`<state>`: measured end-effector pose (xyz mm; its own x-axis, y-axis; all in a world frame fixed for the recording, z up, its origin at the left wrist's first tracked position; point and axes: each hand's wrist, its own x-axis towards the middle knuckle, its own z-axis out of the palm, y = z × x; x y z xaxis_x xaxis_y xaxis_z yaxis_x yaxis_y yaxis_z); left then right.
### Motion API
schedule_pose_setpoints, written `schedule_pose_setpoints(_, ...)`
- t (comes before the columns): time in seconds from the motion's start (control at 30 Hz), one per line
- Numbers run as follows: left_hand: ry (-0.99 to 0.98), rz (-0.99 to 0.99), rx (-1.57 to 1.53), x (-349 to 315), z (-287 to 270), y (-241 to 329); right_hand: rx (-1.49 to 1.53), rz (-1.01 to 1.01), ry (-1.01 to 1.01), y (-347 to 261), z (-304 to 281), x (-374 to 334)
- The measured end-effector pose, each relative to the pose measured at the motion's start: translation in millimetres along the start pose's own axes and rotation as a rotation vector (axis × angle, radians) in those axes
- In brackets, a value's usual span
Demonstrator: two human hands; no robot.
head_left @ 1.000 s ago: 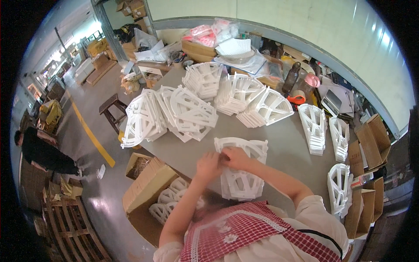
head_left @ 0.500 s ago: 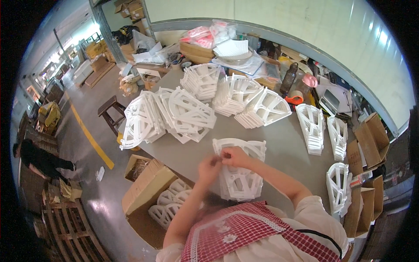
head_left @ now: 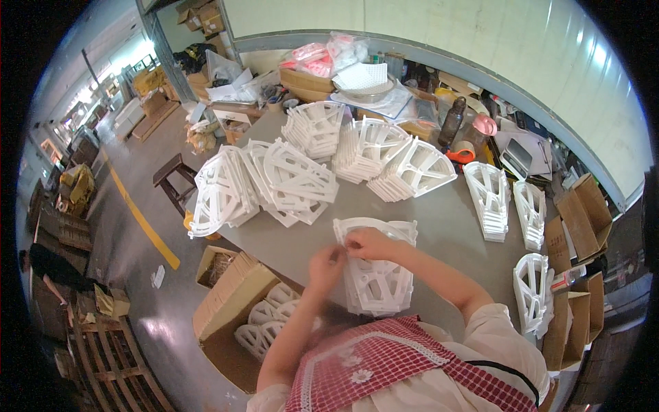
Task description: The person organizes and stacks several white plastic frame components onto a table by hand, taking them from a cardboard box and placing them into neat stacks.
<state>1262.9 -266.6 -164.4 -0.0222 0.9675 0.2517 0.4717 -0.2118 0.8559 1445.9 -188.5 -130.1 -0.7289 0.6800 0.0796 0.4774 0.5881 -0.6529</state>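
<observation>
White fan-shaped plastic frames (head_left: pixel 379 285) lie in a small pile on the table in front of me. Over the pile's upper left edge, my right hand (head_left: pixel 368 244) is closed in a pinch, its fingertips against the frame's corner. Just left of it and slightly lower, my left hand (head_left: pixel 325 268) is also closed, thumb and fingers pressed together. Anything between the fingertips of either hand is too small or hidden to make out.
Stacked white frames (head_left: pixel 296 175) stand across the table's far side, with narrower stacks (head_left: pixel 486 199) on the right. An open carton (head_left: pixel 230 309) holding more frames is at my left. A bottle (head_left: pixel 452 121) and a pink-lidded jug (head_left: pixel 480 130) stand at the back. A wooden stool (head_left: pixel 175 180) is on the floor.
My left hand has drawn slightly down and away from the right. My right hand stays at the frame's corner with a small shift. At far left, a person has moved lower.
</observation>
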Motion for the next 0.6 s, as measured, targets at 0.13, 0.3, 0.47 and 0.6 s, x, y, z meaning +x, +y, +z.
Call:
schedule_pose_setpoints(0.13, 0.007, 0.067, 0.037, 1.4, -2.9, 3.8, -0.009, 0.025, 0.024, 1.5, 9.3, 1.3)
schedule_pose_setpoints(0.3, 0.041, 0.010, -0.038, -2.1, 1.6, -0.8, 0.087, 0.053, 0.090, 1.9, 13.7, -0.4)
schedule_pose_setpoints(0.47, 0.022, -0.040, -0.069, -2.5, 1.4, 0.5, 0.153, 0.073, 0.063, 1.4, 10.1, -3.3)
schedule_pose_setpoints(0.6, 0.015, -0.045, -0.046, -1.8, -0.9, 2.7, 0.143, 0.077, 0.047, 1.5, 9.1, -3.6)
